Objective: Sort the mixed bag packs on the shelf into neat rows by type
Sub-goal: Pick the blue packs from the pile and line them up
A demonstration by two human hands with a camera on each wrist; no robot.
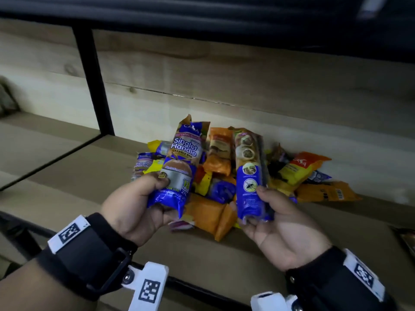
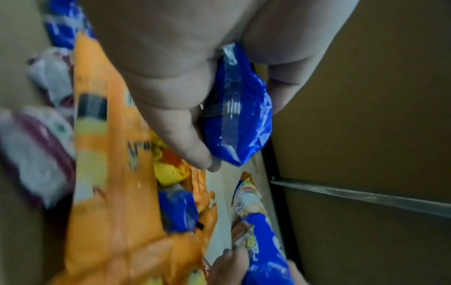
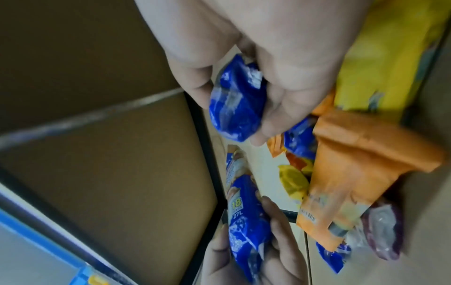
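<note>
Nearest: left hand (image 1: pixel 137 203) wraps the lower end of a blue Singlet Handle garbage-bag pack (image 1: pixel 179 167), thumb across the front. Right hand (image 1: pixel 280 223) pinches the bottom of a second blue pack (image 1: pixel 249 173), back panel showing, thumb on the face, fingers behind. Both are held upright above the shelf board (image 1: pixel 78 187).

Handling, judged: light, soft rolled plastic in slick film; likely to bend or slide if held by the crimped ends, so a mid-body grip suits better.

Count: two packs in hand. Behind them, the mixed heap (image 1: pixel 224 176) of orange, yellow and blue packs overlaps too much to count exactly; no rows formed yet.
</note>
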